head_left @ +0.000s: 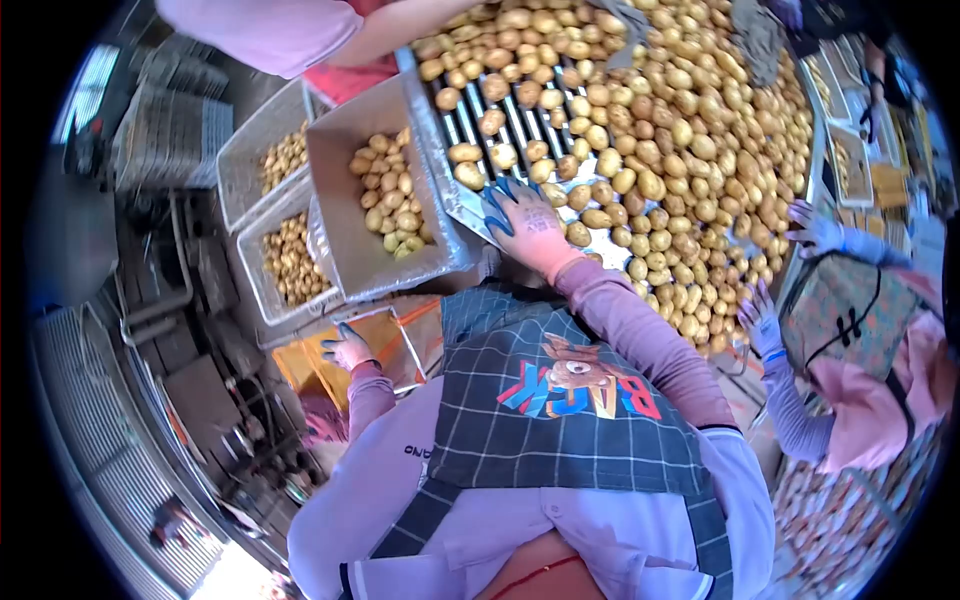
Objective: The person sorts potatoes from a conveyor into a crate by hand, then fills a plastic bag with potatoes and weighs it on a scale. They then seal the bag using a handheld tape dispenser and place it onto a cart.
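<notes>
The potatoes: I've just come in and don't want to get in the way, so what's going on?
The camera wearer's gloved right hand is at the edge of the rollers beside potatoes; whether it grips anything is unclear. The left hand is near the orange crate, seemingly holding nothing. A co-worker's gloved hands are by the potatoes, picture right. The large box holds some potatoes.

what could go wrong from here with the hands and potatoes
The right hand is right beside the bars; if those turn, its fingers might get pinched. The potatoes are heaped close to a co-worker's hands, so a push could perhaps send some over the side.
</notes>
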Available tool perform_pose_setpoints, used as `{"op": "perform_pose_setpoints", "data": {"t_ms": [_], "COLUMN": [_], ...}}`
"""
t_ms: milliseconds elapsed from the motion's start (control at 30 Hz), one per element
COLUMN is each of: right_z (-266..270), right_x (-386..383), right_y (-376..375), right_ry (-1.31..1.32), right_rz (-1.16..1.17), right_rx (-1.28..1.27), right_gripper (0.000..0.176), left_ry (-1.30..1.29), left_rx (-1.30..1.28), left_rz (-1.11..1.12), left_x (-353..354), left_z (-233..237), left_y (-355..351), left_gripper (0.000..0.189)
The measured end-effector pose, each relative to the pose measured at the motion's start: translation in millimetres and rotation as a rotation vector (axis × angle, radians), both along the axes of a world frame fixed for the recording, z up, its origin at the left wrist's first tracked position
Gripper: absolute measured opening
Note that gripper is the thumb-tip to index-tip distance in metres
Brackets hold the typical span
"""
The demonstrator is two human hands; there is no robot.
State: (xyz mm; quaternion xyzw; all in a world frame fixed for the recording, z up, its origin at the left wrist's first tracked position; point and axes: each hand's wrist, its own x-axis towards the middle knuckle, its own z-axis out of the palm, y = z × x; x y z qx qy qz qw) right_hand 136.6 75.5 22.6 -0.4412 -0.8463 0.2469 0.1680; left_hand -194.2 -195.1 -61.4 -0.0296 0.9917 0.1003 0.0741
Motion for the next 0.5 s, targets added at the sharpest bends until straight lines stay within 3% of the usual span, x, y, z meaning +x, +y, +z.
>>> {"op": "perform_pose_setpoints", "data": {"t_ms": [67,100,167,200,233,267,333,433,467,500], "right_z": [2,-1,-16,-24,-30,-23,-28,-24,-25,-22], "right_x": [13,27,74,105,138,164,215,249,247,233], "right_y": [2,-3,-24,-35,-45,-52,-67,-86,-93,-99], "right_ry": [-0.141,-0.142,-0.146,-0.111,-0.080,-0.185,-0.315,-0.371,-0.335,-0.335], "right_rz": [-0.001,-0.023,0.173,0.199,0.224,0.218,0.143,-0.077,-0.237,-0.292], "right_rx": [0.033,0.034,-0.167,-0.119,-0.074,-0.042,-0.057,0.013,0.005,-0.003], "right_gripper": [0.052,0.052,0.054,0.053,0.053,0.051,0.047,0.043,0.041,0.041], "left_ry": [0.289,0.369,0.362,0.331,0.253,0.240,0.253,0.355,0.170,0.064], "left_rx": [0.248,0.306,0.636,0.621,0.909,0.851,0.690,0.262,-0.055,0.029], "left_rz": [-0.349,-0.516,-0.773,-0.943,-1.086,-1.343,-1.635,-1.612,-1.618,-1.713], "left_x": [-7,6,34,59,66,86,114,182,230,249], "left_z": [-5,18,50,83,72,100,85,18,71,65], "left_y": [41,80,159,195,231,261,320,362,344,335], "left_gripper": [0.083,0.078,0.071,0.063,0.052,0.045,0.051,0.060,0.065,0.063]}}
